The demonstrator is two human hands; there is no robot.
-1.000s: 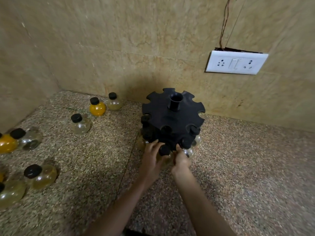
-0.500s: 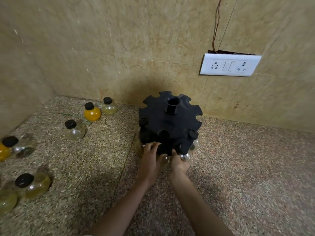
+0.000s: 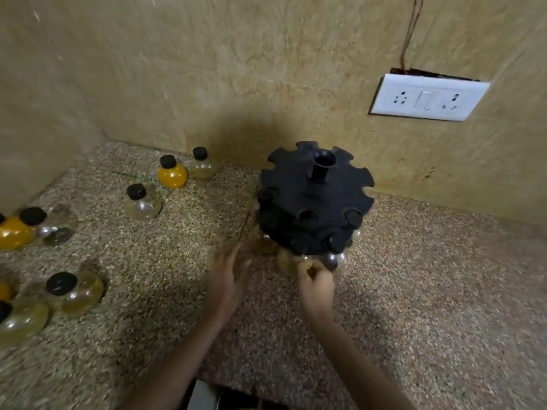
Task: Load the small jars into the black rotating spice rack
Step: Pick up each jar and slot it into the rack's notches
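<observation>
The black rotating spice rack (image 3: 316,199) stands on the granite counter near the back wall, with several small black-capped jars hanging in its lower slots. My right hand (image 3: 316,287) touches the yellowish jar (image 3: 286,261) at the rack's front bottom; its fingers are curled against the glass. My left hand (image 3: 226,276) hovers open to the left of the rack, fingers spread, holding nothing. Loose jars stand at the left: an orange one (image 3: 172,173), a pale one (image 3: 202,164), a clear one (image 3: 142,202) and a yellowish one (image 3: 74,290).
More jars cluster at the far left edge (image 3: 17,229). A white socket plate (image 3: 427,97) with a wire sits on the tiled wall behind. The counter's front edge (image 3: 266,395) runs below my arms, and a side wall closes the left.
My left hand has come off the rack and moved left and back, opening. My right hand stays at the front jar. The camera has shifted, so the rack appears further right.
</observation>
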